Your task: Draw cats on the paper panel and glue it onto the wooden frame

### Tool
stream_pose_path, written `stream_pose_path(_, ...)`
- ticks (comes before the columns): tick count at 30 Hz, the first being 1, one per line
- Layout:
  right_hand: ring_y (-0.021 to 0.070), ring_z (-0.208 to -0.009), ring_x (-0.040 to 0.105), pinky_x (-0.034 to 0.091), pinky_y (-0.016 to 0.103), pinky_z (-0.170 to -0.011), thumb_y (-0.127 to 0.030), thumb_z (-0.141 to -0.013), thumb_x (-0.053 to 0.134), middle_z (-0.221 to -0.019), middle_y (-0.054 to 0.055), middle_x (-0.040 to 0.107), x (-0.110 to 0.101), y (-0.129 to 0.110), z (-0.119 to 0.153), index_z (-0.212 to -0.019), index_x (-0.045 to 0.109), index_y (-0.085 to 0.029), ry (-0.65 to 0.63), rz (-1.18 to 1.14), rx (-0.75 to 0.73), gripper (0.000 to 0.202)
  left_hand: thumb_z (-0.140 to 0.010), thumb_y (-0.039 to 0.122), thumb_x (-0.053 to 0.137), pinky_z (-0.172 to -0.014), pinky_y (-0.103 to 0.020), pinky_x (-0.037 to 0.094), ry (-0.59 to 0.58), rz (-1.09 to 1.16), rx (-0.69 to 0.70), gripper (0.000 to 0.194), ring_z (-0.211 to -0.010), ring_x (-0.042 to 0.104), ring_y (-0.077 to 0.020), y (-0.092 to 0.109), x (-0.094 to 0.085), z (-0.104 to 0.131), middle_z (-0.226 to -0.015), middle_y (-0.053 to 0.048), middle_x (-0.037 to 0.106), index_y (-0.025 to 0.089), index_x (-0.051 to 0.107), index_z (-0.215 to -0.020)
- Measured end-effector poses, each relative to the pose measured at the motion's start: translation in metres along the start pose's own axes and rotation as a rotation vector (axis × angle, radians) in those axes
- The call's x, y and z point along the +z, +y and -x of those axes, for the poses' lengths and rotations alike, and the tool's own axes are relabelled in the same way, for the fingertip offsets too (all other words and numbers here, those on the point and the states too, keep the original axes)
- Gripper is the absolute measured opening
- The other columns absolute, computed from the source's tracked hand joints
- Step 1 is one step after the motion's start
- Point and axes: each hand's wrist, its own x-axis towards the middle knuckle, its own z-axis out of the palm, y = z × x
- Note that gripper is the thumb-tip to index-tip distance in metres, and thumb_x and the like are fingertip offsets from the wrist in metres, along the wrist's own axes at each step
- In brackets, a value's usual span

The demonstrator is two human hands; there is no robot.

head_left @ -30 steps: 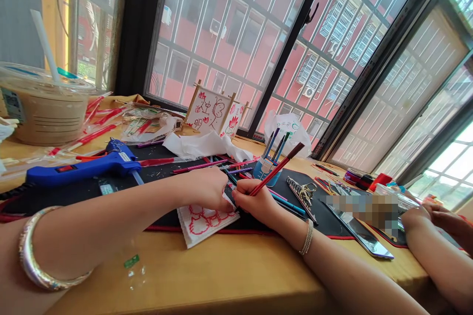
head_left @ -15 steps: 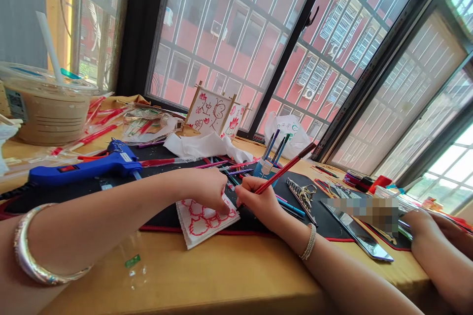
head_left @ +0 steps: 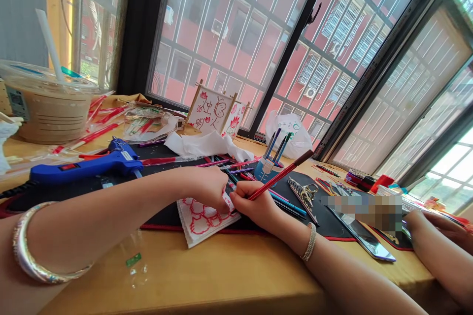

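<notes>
A folded white tissue-like sheet [head_left: 201,226] with red outline drawing lies at the mat's front edge. My left hand [head_left: 212,187] is on its upper part, fingers bent and closed, holding it; some fingertips are hidden. My right hand [head_left: 258,204] grips a red felt-tip pen [head_left: 279,174] with a dark end pointing up to the right. The pen's tip is down at the sheet's right edge, mostly hidden by my fingers. Behind my right hand stands a blue cup [head_left: 264,170] of pens.
A blue glue gun [head_left: 84,165] and a drink cup [head_left: 48,108] stand left. A small framed screen with red drawings [head_left: 210,108] stands by the window. A phone [head_left: 362,236] lies right, near another person's hand [head_left: 424,231]. Loose pens and white cloth [head_left: 203,145] cover the mat [head_left: 155,214].
My right hand and the pen have shifted slightly left, closer to my left hand. A corner of the sheet now shows raised between the hands. The rest looks the same.
</notes>
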Motion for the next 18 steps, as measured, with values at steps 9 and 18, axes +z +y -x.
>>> stream_pose_path(9,0.0058,-0.046,0.024,0.021,0.02,-0.041,-0.024,-0.07,0.048,-0.045,-0.006,0.026,-0.0011,-0.0005,-0.0003,-0.046,0.026,-0.019,-0.002,-0.052,0.023,0.033,-0.062,0.052,0.054,-0.051,-0.029,0.037,0.012,0.0,-0.013,0.045,-0.068,0.056,-0.0205,0.0007,0.0014,-0.0015,-0.096,-0.013,0.057,0.016,0.06,-0.088)
stream_pose_path(18,0.0052,-0.046,0.023,0.02,0.019,-0.041,-0.023,-0.069,0.048,-0.045,-0.006,0.026,-0.0017,-0.0024,-0.0009,-0.046,0.026,-0.019,-0.038,-0.079,0.044,0.032,-0.062,0.052,0.053,-0.052,-0.031,0.038,0.008,0.015,0.003,0.044,-0.068,0.056,-0.0222,0.001,0.0007,-0.0012,-0.094,-0.013,0.059,0.016,0.061,-0.088)
